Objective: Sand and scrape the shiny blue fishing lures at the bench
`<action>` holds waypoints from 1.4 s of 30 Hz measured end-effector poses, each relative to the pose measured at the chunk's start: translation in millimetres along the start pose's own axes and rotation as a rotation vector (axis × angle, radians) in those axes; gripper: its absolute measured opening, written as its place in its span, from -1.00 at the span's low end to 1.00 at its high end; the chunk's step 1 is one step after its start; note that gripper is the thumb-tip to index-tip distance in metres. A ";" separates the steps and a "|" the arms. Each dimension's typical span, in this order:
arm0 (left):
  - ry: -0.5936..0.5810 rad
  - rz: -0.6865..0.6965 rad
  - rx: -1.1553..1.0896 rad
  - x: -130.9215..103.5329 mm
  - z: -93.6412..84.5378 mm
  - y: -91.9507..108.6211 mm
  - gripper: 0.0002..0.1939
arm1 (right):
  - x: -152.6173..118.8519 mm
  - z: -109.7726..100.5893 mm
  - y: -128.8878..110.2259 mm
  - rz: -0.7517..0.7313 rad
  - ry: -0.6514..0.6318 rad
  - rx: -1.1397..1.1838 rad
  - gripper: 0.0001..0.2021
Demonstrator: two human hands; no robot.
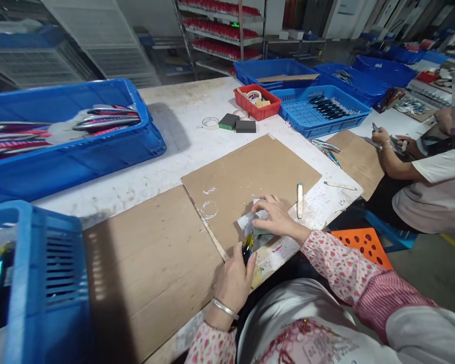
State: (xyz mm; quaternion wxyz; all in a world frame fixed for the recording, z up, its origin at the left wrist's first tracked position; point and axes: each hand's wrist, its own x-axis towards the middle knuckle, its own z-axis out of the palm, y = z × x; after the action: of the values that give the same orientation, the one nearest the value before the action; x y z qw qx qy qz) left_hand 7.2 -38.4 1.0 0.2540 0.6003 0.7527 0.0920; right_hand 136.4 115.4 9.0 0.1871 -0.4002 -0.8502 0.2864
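Note:
My left hand (235, 275), with a silver bangle at the wrist, is closed around a shiny black and yellow lure (247, 247) at the table's front edge. Just beyond it, my right hand (275, 217) is bent over a crumpled grey-white sheet (246, 222), fingers curled onto it at the lure's far end. A dark green block shows partly under my right palm. Beneath both hands lies brown cardboard (250, 172). A white stick (300, 201) with a green tip lies right of my right hand.
Blue bins (151, 136) of lures stand at the left. Tape rolls (210, 122), dark blocks (245, 126), a red basket (276, 107) and a blue basket (307, 126) sit farther back. Another person (436, 187) works at the right, beside an orange stool (364, 245).

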 end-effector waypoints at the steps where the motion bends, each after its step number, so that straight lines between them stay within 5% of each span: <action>1: 0.000 -0.005 -0.004 0.2 -0.4 0.4 -0.56 | 2.0 -0.3 -1.4 0.016 0.014 -0.016 -0.78; 13: -0.003 -0.008 -0.044 3.0 -2.9 0.5 -0.58 | -5.2 2.2 -7.2 0.041 0.068 -0.110 -0.75; 17: -0.016 0.005 -0.098 2.2 -4.4 2.2 -0.58 | -12.2 3.6 -6.8 -0.064 0.041 -0.054 -0.72; 22: -0.020 -0.019 -0.109 2.0 -6.2 2.6 -0.57 | -8.5 1.5 -3.0 0.030 0.100 -0.123 -0.74; 26: -0.025 -0.009 -0.095 2.2 -5.8 2.5 -0.59 | -7.9 1.2 -2.3 -0.082 0.044 -0.087 -0.72; 31: -0.008 -0.011 -0.105 1.5 -5.8 2.6 -0.58 | -5.0 0.5 -0.7 0.053 0.123 -0.182 -0.74; 42: -0.033 -0.029 -0.070 1.0 -9.1 8.7 -0.60 | -9.0 3.7 -3.3 0.030 0.110 -0.146 -0.74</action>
State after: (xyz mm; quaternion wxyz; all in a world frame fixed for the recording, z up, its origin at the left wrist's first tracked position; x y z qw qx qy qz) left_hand 10.1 -33.7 12.3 0.2886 0.5815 0.7534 0.1043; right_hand 138.0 105.3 7.5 0.1996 -0.4408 -0.8510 0.2040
